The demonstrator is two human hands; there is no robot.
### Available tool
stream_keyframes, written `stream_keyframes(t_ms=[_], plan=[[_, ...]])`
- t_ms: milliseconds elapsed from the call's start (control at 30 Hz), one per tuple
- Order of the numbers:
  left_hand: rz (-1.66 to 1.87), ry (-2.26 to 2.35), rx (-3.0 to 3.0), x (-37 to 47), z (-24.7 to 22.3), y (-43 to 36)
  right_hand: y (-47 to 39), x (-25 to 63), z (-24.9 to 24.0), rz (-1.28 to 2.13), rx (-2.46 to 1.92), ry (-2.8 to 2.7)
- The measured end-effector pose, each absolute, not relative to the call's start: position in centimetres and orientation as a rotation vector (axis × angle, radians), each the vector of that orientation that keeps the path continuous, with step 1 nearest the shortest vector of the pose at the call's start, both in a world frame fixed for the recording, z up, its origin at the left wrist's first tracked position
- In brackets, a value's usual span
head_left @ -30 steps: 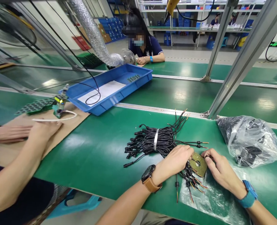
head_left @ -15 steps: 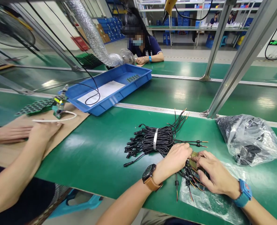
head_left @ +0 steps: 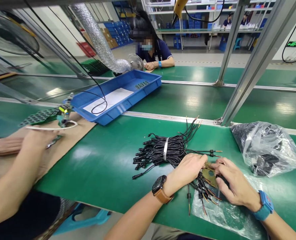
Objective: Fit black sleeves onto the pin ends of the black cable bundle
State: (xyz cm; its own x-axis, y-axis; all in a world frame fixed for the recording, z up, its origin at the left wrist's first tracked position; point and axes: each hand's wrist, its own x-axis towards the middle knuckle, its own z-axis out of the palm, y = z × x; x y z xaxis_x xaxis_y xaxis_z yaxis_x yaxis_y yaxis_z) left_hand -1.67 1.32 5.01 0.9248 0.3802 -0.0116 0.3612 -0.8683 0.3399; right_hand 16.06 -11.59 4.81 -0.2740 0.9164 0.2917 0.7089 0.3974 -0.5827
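Observation:
A flat olive-brown plate (head_left: 210, 177) with a dark round spot lies between my hands. My left hand (head_left: 192, 166) is closed at its upper left edge, fingertips bent down; what they pinch is hidden. On the plate's right side, my right hand (head_left: 234, 182) curls around something dark, mostly covered by the fingers. Beside my left hand lies a bundle of black cables (head_left: 173, 149), bound with a white band, with connectors at its left end. Below the plate, thin black leads (head_left: 202, 190) with red and yellow wire ends spread over a clear plastic sheet (head_left: 228, 216).
A clear bag of black parts (head_left: 270, 150) rests at the right, near a metal post (head_left: 253, 60). A blue tray (head_left: 117, 113) stands at the back. A co-worker's hands (head_left: 35, 140) are on cardboard at the left. Another person sits across the bench.
My right hand has shifted slightly right and down, uncovering more of the plate. My left hand has barely moved. The co-worker's hand at the left has moved left.

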Motion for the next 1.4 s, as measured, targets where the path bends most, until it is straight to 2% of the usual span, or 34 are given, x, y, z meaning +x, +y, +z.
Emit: stream_keyframes(t_ms=[333,767,1033,1400], plan=[[0.075,0.545,2.772,-2.2,4.8,1.1,-11.5,15.3,4.7,0.540,-1.483,-2.142],[-0.001,0.594,2.793,-2.1,5.0,1.1,-11.5,15.8,4.3,0.525,-1.378,-2.163],[-0.024,0.600,2.798,-1.8,5.0,1.1,-11.6,17.7,4.0,0.317,-1.515,-1.834],[0.054,0.587,2.788,-2.0,5.1,1.0,-11.4,17.7,3.6,0.341,-1.556,-1.744]])
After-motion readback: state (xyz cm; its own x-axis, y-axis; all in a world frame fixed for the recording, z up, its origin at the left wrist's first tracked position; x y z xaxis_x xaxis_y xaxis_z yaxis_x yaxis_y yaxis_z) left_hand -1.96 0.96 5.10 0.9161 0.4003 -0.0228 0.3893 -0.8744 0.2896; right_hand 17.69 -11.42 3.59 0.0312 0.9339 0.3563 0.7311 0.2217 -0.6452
